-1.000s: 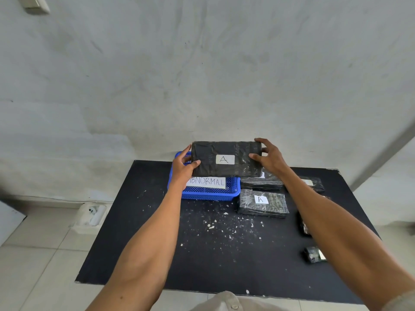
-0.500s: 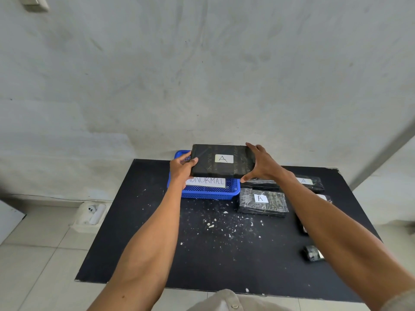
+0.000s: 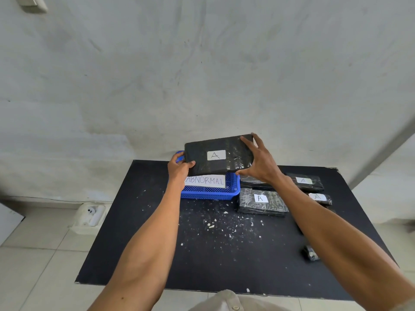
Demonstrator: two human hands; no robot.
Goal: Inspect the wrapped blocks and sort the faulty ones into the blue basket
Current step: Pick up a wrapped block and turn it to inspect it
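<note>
A black plastic-wrapped block (image 3: 219,157) is held in both hands above the far part of a blue basket (image 3: 211,193), whose far rim is hidden by it. The block is tilted, with its right end raised higher than its left. A small white label marked "A" (image 3: 216,155) is seen on its upper face. Whether the block touches the basket cannot be told.

The block's left end is gripped by the left hand (image 3: 178,170), with the thumb laid on the near left corner and the fingers curled behind the end. The right end is gripped by the right hand (image 3: 260,162), with the fingers spread over the far right corner and the thumb set under the near edge.

The basket is of blue mesh plastic and is placed toward the back of a black table (image 3: 157,254). A white paper strip reading "ABNORMAL" (image 3: 205,181) is fixed to its near wall.

Just right of the basket, a second wrapped block (image 3: 261,203) marked "A" is laid flat. Behind it, another block (image 3: 253,184) is partly hidden by the right wrist. Farther right, two more labelled blocks (image 3: 305,181) (image 3: 320,198) are seen, the nearer one partly covered by the right forearm. A small dark wrapped piece (image 3: 311,253) is set near the table's right edge, well apart from the others.

White crumbs (image 3: 224,223) are scattered over the middle of the table. A rough grey wall (image 3: 202,63) is seen behind, and a white socket box (image 3: 91,217) is set on the tiled floor (image 3: 33,265) to the left.
</note>
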